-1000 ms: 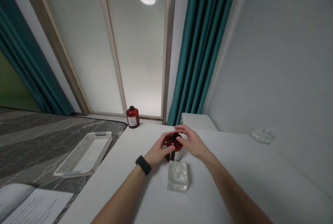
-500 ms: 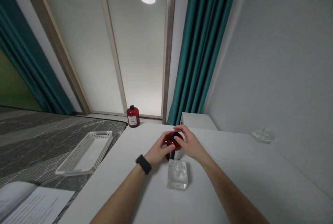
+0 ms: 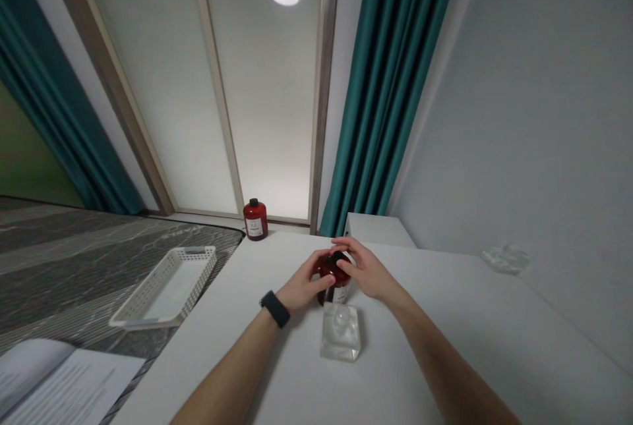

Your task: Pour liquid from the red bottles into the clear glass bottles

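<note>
A dark red bottle (image 3: pixel 341 278) with a white label stands upright on the white table (image 3: pixel 395 359). My left hand (image 3: pixel 302 286), wearing a black watch band at the wrist, is wrapped around the bottle's left side. At the top, the fingers and thumb of my right hand (image 3: pixel 368 271) close around the black cap (image 3: pixel 337 256), partly hiding it. Just in front of the bottle sits a clear glass block-shaped container (image 3: pixel 341 339) with a round knob-like part on top. How tightly the cap sits cannot be made out.
Another red bottle (image 3: pixel 255 221) with a black cap stands at the table's far left corner. Left of the table are a white basket (image 3: pixel 185 319) and an open book (image 3: pixel 93 385). A crumpled clear plastic item (image 3: pixel 505 259) lies far right, and a white box (image 3: pixel 380 229) stands behind.
The view has shifted slightly. Both hands stay at the red bottle, and the right fingers have moved only a little around the cap.
</note>
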`<state>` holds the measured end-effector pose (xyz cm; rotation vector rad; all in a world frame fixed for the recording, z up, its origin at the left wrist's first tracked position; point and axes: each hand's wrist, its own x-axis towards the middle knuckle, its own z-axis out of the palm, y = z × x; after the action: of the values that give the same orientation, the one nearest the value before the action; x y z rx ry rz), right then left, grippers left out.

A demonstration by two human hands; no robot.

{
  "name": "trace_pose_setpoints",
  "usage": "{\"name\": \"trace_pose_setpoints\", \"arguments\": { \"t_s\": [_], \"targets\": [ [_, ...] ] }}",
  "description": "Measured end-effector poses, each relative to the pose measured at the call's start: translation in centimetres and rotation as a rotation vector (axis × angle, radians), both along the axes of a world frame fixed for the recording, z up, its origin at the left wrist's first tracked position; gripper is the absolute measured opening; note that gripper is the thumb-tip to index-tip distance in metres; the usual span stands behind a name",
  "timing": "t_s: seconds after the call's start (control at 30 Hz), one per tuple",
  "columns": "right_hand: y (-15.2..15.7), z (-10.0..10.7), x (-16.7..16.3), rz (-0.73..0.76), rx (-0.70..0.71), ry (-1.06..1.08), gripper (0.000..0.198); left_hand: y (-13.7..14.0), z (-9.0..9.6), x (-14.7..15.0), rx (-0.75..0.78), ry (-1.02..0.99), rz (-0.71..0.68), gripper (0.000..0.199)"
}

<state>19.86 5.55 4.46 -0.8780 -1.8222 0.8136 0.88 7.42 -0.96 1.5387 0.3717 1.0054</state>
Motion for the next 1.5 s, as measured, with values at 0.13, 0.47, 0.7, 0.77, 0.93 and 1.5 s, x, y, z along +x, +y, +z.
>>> {"name": "trace_pose_setpoints", "arguments": {
  "t_s": [0.13, 0.47, 0.7, 0.77, 0.93, 1.5],
  "targets": [
    [0.2, -0.8, -0.1, -0.008, 0.02, 0.018, 0.043, -0.8, 0.9, 0.2, 0.032, 0.021, 0.045, 0.061],
    [-0.8, -0.3, -0.7, -0.123, 0.053, -0.05, 0.043, -1.4, 1.3, 0.3, 0.115, 0.128, 0.212, 0.054],
    [-0.8, 1.0, 0.9, -0.076, 0.021, -0.106, 0.033, -0.6, 1.0, -0.6, 0.105, 0.197, 0.259, 0.047],
    [-0.7, 0.9, 1.6, -0.029, -0.063, -0.116, 0.044, -0.5, 1.0, -0.8, 0.111, 0.217, 0.286, 0.048],
    [-0.5, 0.3, 2.0, 0.015, -0.166, -0.132, 0.059, -0.3, 1.0, -0.9, 0.044, 0.206, 0.34, 0.041],
    [-0.3, -2.2, -0.5, -0.162, -0.121, -0.085, 0.055, 0.0, 2.4, -1.8, 0.13, 0.366, 0.394, 0.029]
  ]
}}
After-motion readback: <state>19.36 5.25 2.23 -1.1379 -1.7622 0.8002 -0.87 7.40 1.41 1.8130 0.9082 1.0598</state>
